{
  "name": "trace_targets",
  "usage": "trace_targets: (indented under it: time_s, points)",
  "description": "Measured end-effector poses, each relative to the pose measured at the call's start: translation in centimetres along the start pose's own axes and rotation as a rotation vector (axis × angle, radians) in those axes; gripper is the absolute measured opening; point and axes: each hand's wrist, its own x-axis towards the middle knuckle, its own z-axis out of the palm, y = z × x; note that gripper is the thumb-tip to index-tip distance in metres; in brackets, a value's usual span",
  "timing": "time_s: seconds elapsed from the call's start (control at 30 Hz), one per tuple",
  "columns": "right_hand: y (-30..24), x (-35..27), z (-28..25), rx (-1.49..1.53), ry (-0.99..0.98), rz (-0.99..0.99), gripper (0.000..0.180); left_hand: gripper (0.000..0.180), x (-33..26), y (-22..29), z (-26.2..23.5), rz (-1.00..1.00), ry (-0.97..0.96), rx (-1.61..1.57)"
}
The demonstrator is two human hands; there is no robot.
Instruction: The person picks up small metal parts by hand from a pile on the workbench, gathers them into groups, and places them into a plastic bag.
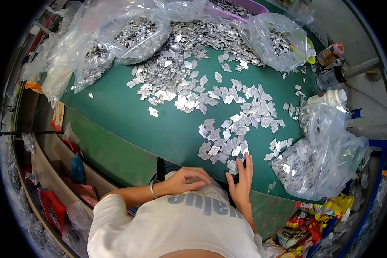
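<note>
Along the near edge of the green, smooth-topped table (pixel 116 103), the open right hand (pixel 242 182) reaches over a loose spread of thin, silver-grey, wavy-edged metal pieces (pixel 253 107), fingers extended away from the person and thumb apart. Just beyond the thumb tip lies one flat, silver-grey metal piece (pixel 232 167), its long axis running roughly away from the body; which end is its front cannot be told. Neighbouring pieces lie flat, their long axes turned various ways. The left hand (pixel 187 180) is loosely curled before the white printed T-shirt (pixel 167 225), fingers pointing rightward; whether it holds anything cannot be told. Right of the spread slumps a clear plastic bag (pixel 303 170) of similar pieces.
</note>
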Motion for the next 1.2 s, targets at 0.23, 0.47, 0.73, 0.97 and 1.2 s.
trace_targets:
  time_s: [0.23, 0.47, 0.73, 0.97, 1.2]
  points:
    - [-1.2, -0.5, 1.1, -0.165, -0.016, -0.073, 0.063, 0.045, 0.1, -2.8, -0.9, -0.625, -0.201, -0.921]
    - [-1.3, -3.3, 3.3, -0.029, -0.125, -0.223, 0.048, 0.054, 0.8, -6.8, 0.6, -0.55, -0.231, -1.477]
    - [-2.0, -0.7, 2.7, 0.478, -0.345, -0.474, 0.043, 0.049, 0.6, -10.3, 0.8, -0.433, -0.258, -1.932]
    - [-3.7, 4.9, 3.0, -0.072, -0.23, -0.337, 0.053, 0.046, 0.1, -9.1, 0.2, -0.576, -0.048, -1.46]
    - [-3.4, 1.1, 2.3, -0.023, -0.386, -0.407, 0.049, 0.053, 0.1, -10.5, 0.3, -0.44, -0.164, -1.735]
